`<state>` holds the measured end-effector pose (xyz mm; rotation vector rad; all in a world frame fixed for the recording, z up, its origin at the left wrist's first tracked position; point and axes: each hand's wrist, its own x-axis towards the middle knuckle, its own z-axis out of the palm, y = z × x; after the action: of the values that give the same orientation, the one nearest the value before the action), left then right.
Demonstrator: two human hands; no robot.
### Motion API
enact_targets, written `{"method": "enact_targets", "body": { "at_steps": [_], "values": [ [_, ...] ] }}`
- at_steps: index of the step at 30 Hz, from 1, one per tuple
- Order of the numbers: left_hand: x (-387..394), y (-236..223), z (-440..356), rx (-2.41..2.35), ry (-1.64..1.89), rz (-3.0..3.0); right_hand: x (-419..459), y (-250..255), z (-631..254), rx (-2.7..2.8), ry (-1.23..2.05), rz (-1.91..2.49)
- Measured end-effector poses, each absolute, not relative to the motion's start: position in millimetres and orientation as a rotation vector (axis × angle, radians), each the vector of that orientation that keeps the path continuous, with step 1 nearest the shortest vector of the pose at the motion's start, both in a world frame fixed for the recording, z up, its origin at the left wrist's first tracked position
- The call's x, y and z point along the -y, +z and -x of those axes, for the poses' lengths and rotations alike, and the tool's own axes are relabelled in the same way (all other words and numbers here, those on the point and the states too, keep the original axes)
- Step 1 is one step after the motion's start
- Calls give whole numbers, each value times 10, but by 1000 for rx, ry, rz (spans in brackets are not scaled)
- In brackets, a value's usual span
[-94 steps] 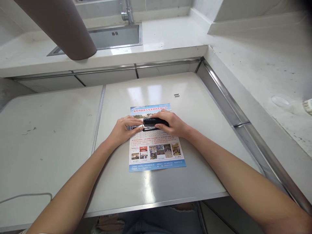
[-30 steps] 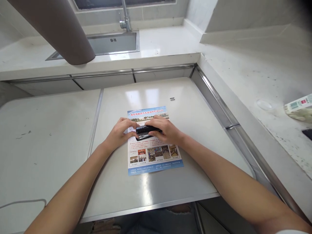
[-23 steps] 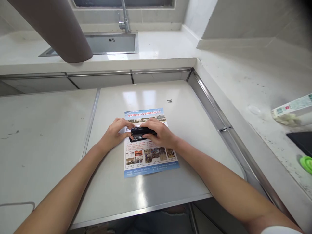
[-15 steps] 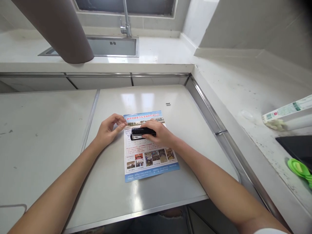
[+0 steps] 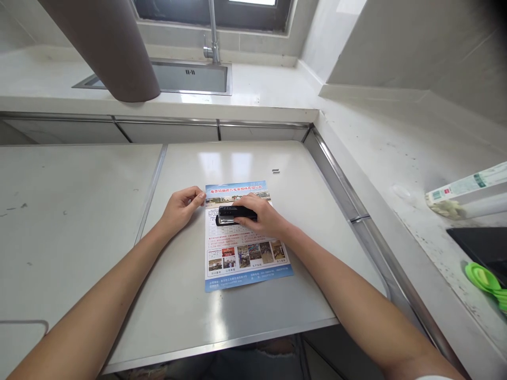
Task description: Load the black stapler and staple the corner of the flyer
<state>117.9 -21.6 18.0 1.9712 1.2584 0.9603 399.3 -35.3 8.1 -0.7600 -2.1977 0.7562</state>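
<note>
A printed colour leaflet [image 5: 244, 248] lies flat on the white table [image 5: 245, 158]. A black stapler [image 5: 233, 214] rests across the leaflet's upper half. My right hand [image 5: 263, 217] is closed over the stapler and holds it down. My left hand [image 5: 181, 207] sits at the leaflet's top left corner, with thumb and fingers pinched at the paper's edge. A small strip of staples [image 5: 275, 171] lies on the table beyond the leaflet, apart from both hands.
A steel sink [image 5: 174, 78] with a tap [image 5: 212, 37] is set in the far counter. A brown pipe [image 5: 114, 47] hangs at upper left. On the right counter lie a white tube [image 5: 463, 187], a black tray [image 5: 481, 245] and a green item [image 5: 487, 278].
My left hand has left the stapler's end and moved left to the leaflet's top left corner. My right hand stays on the stapler. The camera has tilted up and to the right.
</note>
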Motion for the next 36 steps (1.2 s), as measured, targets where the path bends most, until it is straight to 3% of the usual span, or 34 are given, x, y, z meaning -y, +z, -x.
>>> {"method": "enact_targets", "body": {
  "at_steps": [9, 15, 22, 26, 36],
  "values": [
    [244, 71, -1356, -1464, 712, -2567, 412, 46, -3914, 2301, 805, 607],
    [212, 2, -1347, -1455, 542, -2617, 492, 46, -3893, 2326, 697, 665],
    [221, 44, -1317, -1374, 725, -2509, 327, 149, -4176, 1799, 375, 1152],
    [204, 76, -1239, -1334, 862, -2396, 212, 137, -4350, 1778, 167, 1408],
    [177, 135, -1186, -1387, 1078, -2012, 226, 156, -4370, 1919, 177, 1467]
  ]
}}
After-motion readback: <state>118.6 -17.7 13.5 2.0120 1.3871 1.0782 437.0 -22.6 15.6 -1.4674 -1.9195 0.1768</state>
